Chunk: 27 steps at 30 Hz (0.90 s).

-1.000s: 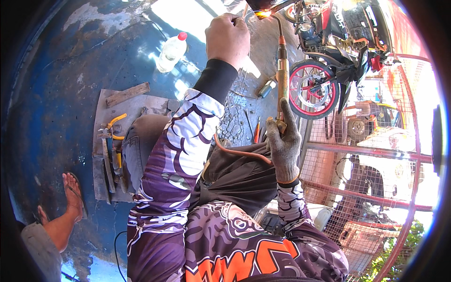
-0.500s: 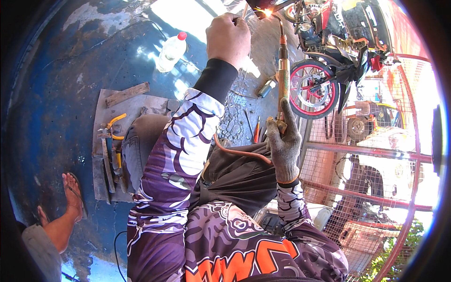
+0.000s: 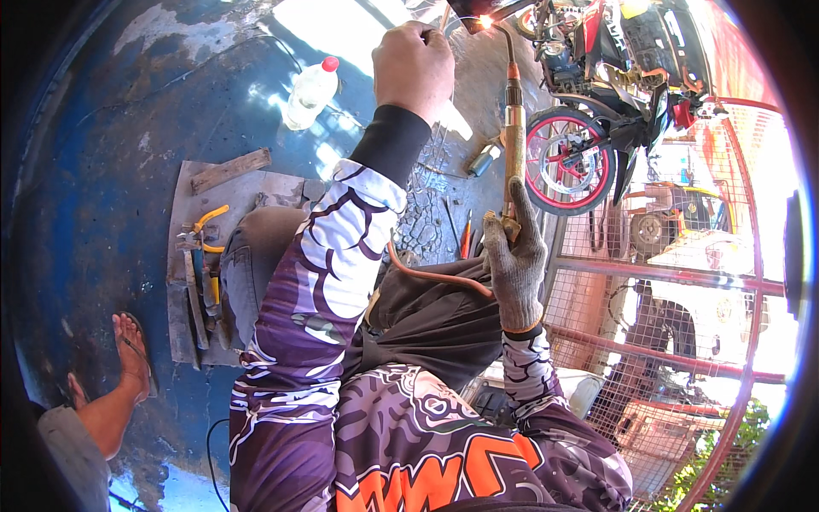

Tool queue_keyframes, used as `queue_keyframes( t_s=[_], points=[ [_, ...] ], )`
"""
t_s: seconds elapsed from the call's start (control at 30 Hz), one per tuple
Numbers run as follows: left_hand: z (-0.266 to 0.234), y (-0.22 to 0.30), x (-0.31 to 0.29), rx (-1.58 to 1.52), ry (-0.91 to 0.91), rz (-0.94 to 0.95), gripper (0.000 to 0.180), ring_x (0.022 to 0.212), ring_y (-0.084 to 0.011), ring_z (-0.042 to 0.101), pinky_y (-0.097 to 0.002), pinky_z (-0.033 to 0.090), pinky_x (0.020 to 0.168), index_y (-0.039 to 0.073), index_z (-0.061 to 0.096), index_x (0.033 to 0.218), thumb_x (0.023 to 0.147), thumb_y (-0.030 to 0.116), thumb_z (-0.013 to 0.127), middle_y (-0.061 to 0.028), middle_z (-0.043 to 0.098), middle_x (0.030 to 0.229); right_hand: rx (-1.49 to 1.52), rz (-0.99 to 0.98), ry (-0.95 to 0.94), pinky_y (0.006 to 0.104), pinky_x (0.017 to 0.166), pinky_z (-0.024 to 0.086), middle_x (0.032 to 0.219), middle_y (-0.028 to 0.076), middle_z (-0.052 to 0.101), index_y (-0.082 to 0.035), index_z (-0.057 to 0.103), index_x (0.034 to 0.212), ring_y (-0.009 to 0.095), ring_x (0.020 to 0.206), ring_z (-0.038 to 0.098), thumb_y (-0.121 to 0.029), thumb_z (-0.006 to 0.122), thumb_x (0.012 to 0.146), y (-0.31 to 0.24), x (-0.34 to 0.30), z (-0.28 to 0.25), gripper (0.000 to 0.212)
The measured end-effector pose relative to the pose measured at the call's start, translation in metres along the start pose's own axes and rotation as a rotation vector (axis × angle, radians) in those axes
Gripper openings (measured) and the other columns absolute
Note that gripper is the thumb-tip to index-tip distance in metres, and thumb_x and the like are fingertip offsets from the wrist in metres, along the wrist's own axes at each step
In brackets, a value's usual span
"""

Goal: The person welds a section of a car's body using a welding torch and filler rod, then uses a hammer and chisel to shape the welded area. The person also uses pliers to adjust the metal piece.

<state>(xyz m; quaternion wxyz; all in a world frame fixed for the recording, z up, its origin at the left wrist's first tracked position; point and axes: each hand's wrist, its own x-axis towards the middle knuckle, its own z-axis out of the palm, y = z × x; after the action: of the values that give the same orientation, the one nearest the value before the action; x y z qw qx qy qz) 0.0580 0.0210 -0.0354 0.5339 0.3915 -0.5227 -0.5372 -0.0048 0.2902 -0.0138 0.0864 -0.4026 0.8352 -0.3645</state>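
My right hand (image 3: 517, 269), in a grey knitted glove, is closed round the lower end of a gas welding torch (image 3: 514, 128). Its thin bent neck points up to a bright flame spot (image 3: 486, 21) against a dark metal piece (image 3: 474, 7) at the top edge. My bare left hand (image 3: 415, 72) is held in a fist left of that flame. Whatever its fingers grip is hidden; a thin line shows between it and the metal piece. A reddish hose (image 3: 439, 276) crosses my lap toward the torch.
Pliers with yellow handles (image 3: 212, 218) and other hand tools lie on a flat board (image 3: 181, 320) at left. A red-capped bottle (image 3: 310, 96) stands beyond. Another person's foot (image 3: 132, 354) is at lower left. A motorcycle with a pink-rimmed wheel (image 3: 570, 160) and a mesh fence (image 3: 682, 271) are at right.
The glow at the torch tip looks smaller, with fewer sparks. Both hands stay almost in place.
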Motion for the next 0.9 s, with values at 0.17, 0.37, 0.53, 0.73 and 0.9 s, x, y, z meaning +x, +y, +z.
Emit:
queue_keyframes(
  t_s=[0.17,0.37,0.53,0.73,0.9],
  points=[
    [-0.0001,-0.0004,0.0011,0.013,-0.021,-0.034,0.029,0.080,-0.0410,0.076,-0.0462,0.060,0.081,-0.004,0.077,0.097,0.098,0.019,0.059,-0.0252,0.076,0.084,0.002,-0.003,0.007,0.0243,0.063,0.049,0.084,0.000,0.063,-0.005,0.054,0.154,0.004,0.071,0.049,-0.005,0.071,0.095,0.0011,0.0004,0.0002,0.061],
    [0.0015,-0.0020,0.0014,0.002,-0.034,-0.049,0.030,0.081,-0.0415,0.076,-0.0464,0.060,0.082,-0.004,0.077,0.098,0.098,0.019,0.059,-0.0252,0.076,0.085,0.009,-0.024,0.001,0.0242,0.064,0.049,0.082,0.000,0.062,-0.004,0.054,0.154,0.004,0.071,0.050,-0.005,0.070,0.096,-0.0018,-0.0003,-0.0005,0.061],
    [0.0028,-0.0037,0.0022,-0.008,-0.014,-0.029,0.030,0.082,-0.0415,0.076,-0.0467,0.060,0.083,-0.005,0.077,0.097,0.097,0.020,0.060,-0.0259,0.076,0.085,-0.041,-0.038,0.003,0.0245,0.065,0.050,0.082,0.000,0.062,-0.005,0.053,0.155,0.004,0.071,0.050,-0.005,0.070,0.096,-0.0017,0.0009,-0.0019,0.061],
    [0.0030,-0.0031,0.0016,-0.009,-0.005,-0.026,0.030,0.082,-0.0424,0.075,-0.0472,0.060,0.082,-0.005,0.077,0.099,0.097,0.019,0.060,-0.0267,0.076,0.086,-0.015,-0.005,-0.004,0.0243,0.064,0.049,0.083,0.000,0.062,-0.005,0.053,0.155,0.004,0.071,0.049,-0.006,0.070,0.096,-0.0001,0.0007,-0.0013,0.062],
    [0.0027,-0.0022,0.0020,0.010,-0.019,-0.025,0.030,0.082,-0.0437,0.075,-0.0481,0.060,0.081,-0.005,0.078,0.099,0.097,0.019,0.059,-0.0273,0.075,0.087,0.014,-0.007,-0.006,0.0239,0.064,0.049,0.083,-0.001,0.060,-0.005,0.052,0.156,0.004,0.071,0.048,-0.006,0.070,0.096,-0.0012,0.0007,-0.0005,0.062]
  ],
)
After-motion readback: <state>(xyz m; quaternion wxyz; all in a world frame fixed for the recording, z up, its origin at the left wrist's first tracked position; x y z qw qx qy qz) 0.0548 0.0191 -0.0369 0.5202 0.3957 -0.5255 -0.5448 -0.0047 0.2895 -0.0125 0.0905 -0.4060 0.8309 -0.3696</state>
